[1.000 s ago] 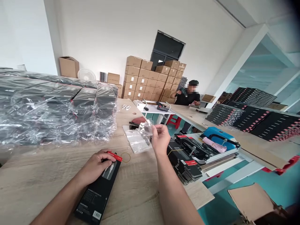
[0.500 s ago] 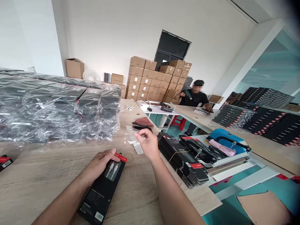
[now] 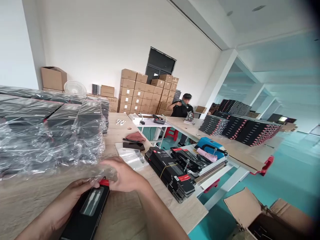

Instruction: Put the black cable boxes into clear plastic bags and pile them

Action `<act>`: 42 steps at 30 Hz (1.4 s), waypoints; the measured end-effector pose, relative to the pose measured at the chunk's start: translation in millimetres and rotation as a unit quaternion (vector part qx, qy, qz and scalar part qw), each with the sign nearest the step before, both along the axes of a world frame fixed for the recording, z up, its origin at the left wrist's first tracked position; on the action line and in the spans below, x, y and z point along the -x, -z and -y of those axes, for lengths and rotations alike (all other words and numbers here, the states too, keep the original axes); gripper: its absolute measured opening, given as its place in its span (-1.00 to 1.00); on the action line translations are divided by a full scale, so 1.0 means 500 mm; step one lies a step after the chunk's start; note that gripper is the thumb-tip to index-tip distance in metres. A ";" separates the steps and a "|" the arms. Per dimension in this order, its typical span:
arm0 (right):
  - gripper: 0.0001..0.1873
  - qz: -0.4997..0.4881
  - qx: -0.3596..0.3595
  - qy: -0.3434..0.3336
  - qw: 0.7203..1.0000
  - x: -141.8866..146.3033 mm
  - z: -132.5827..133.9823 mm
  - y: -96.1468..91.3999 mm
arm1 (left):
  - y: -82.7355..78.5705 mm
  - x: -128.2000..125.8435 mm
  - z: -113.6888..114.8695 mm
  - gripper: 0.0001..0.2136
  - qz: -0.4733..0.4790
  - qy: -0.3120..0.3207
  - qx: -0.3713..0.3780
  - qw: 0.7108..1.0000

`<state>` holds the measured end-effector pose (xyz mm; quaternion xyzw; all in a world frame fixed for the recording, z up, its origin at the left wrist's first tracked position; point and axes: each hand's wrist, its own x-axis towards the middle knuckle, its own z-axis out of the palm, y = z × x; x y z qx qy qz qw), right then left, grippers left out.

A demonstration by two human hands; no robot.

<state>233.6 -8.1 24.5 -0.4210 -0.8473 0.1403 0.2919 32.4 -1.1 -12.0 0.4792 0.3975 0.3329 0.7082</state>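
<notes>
Drawn inward over the black cable box (image 3: 86, 216), the right hand (image 3: 126, 175) is pinching a clear plastic sleeve (image 3: 110, 174) by the red hang tab (image 3: 104, 182); the box is gripped by the curled left hand (image 3: 71, 196) over the wooden table (image 3: 30, 206).

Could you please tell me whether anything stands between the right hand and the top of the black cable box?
Only a clear plastic bag, which the right hand appears to hold, lies there, against the box's red-tabbed top. The black cable box is gripped by the left hand. No other object shows between them.
</notes>
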 end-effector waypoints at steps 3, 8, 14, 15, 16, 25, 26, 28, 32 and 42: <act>-0.07 0.040 0.012 -0.014 0.999 -0.024 -0.014 0.013 | 0.004 0.010 0.004 -0.73 0.005 0.006 0.032 0.999; -0.20 0.052 -0.014 0.021 0.998 -0.025 -0.045 0.066 | 0.021 0.020 0.010 -0.73 0.005 0.046 0.044 0.998; -0.76 -0.047 -0.068 0.209 0.974 -0.072 -0.088 0.089 | -0.001 0.012 0.026 -0.77 -0.002 0.074 0.058 0.996; -0.75 -0.075 -0.087 0.237 0.965 -0.087 -0.092 0.086 | -0.007 0.009 0.027 -0.76 -0.001 0.074 0.054 0.996; -0.74 -0.095 -0.097 0.253 0.958 -0.102 -0.096 0.081 | -0.012 0.006 0.027 -0.74 0.004 0.077 0.049 0.996; -0.74 -0.158 -0.197 0.400 0.881 -0.183 -0.095 0.046 | -0.014 0.012 0.010 -0.67 0.004 0.062 0.026 0.998; -0.72 -0.141 -0.201 0.415 0.876 -0.188 -0.092 0.044 | -0.014 0.015 0.007 -0.66 0.003 0.052 0.030 0.998; -0.65 -0.081 -0.186 0.424 0.883 -0.195 -0.089 0.041 | -0.011 0.022 -0.002 -0.65 -0.007 0.026 0.040 0.999; -0.43 0.114 -0.107 0.395 0.905 -0.186 -0.078 0.029 | -0.004 0.030 -0.018 -0.62 -0.081 -0.014 0.024 0.996; -0.39 0.298 0.111 0.338 0.886 -0.166 -0.052 0.017 | -0.009 0.025 -0.022 -0.63 -0.167 -0.077 -0.085 0.979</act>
